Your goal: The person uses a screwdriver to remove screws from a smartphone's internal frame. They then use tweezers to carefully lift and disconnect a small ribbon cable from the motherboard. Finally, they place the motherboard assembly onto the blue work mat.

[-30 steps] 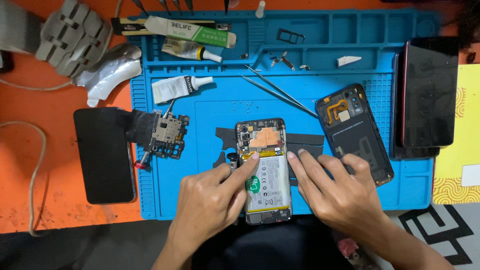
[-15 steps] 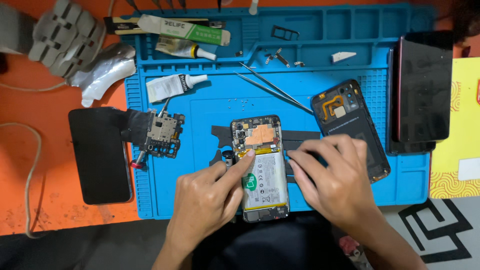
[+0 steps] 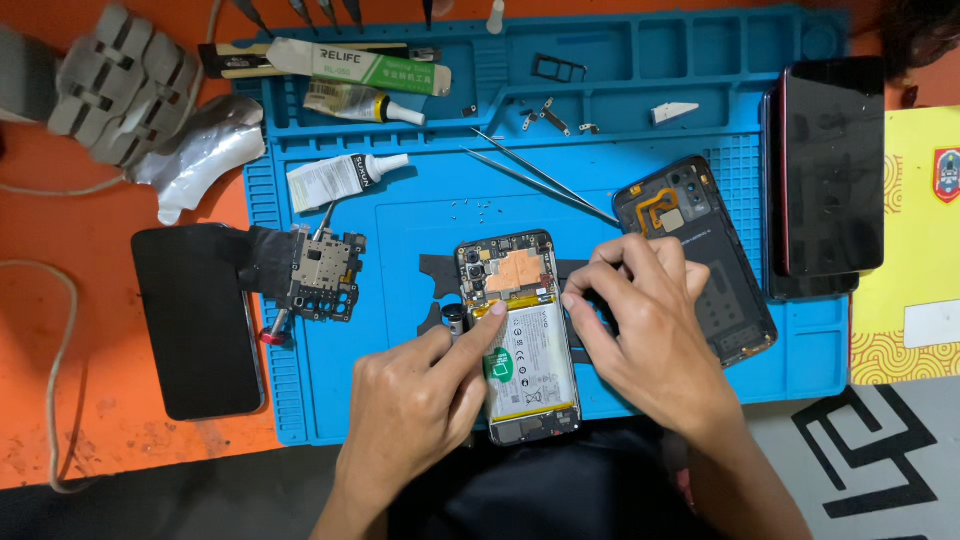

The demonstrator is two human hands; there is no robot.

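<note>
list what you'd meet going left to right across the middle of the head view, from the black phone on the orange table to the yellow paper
black phone → loose circuit board → left hand → opened phone with battery → right hand → back cover → dark phone stack → yellow paper

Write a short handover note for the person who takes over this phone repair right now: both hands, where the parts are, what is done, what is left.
Left hand: index fingertip pressing at the top left edge of the battery in the open phone; holds nothing.
Right hand: fingertips at the phone's right edge, steadying it.
Phone lies on the blue mat, back side up.
Done: back cover is off and lies to the right on the mat; small screws are out above the phone.
Left: the battery is not yet out.
Nearby: tweezers, a glue tube, a loose circuit board.
</note>
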